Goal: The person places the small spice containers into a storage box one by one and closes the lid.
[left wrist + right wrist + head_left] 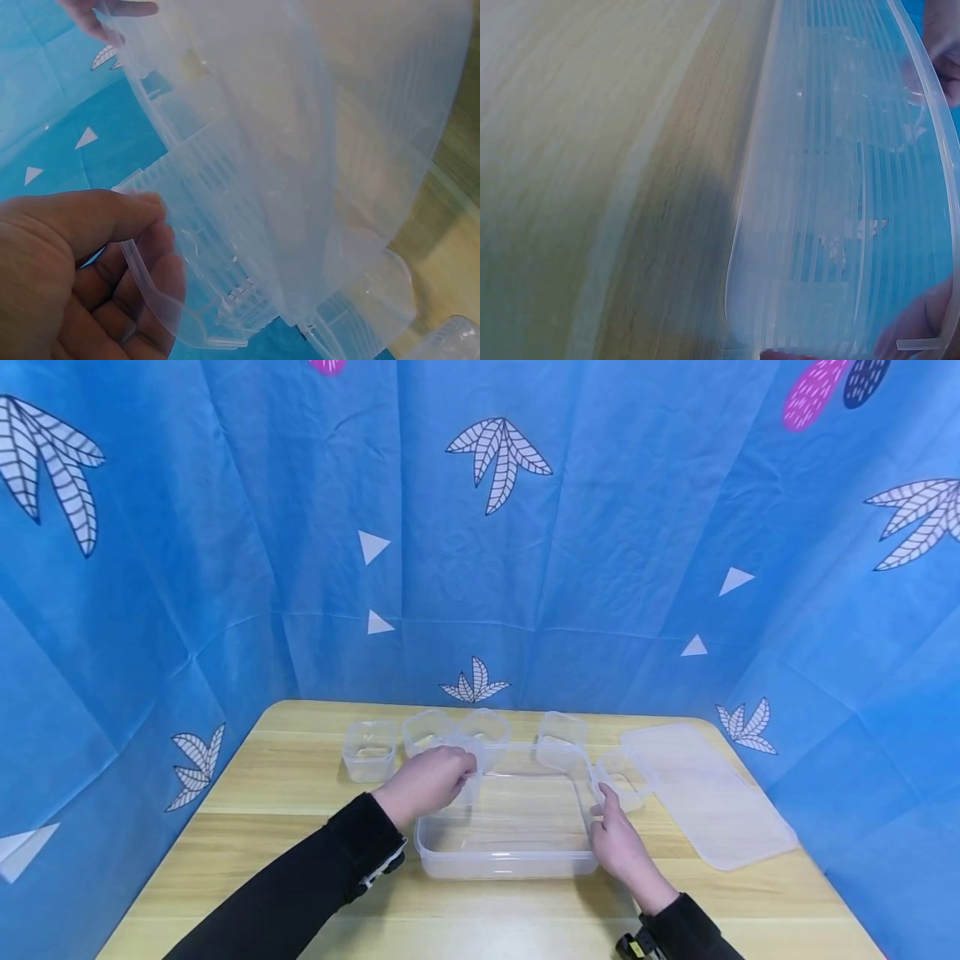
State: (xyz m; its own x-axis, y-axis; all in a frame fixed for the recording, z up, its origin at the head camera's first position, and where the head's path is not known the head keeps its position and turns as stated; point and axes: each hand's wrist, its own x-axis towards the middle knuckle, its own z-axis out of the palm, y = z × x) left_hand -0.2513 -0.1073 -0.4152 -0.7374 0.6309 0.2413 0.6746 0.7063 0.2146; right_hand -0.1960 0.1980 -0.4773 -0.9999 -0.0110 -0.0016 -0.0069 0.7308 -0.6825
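Observation:
A large clear plastic box stands on the table in front of me, its opening facing up. My left hand pinches the rim of a small clear plastic container between thumb and fingers. In the head view that small container overlaps the left part of the large box. My right hand grips the large box's right wall, thumb up at the rim. Through the translucent wall in the right wrist view, the small container and the left hand show dimly.
Behind the large box several small clear containers stand on the wooden table, among them one at the left. Another small container is beside the box's right wall. A flat translucent lid lies at the right. A blue patterned curtain surrounds the table.

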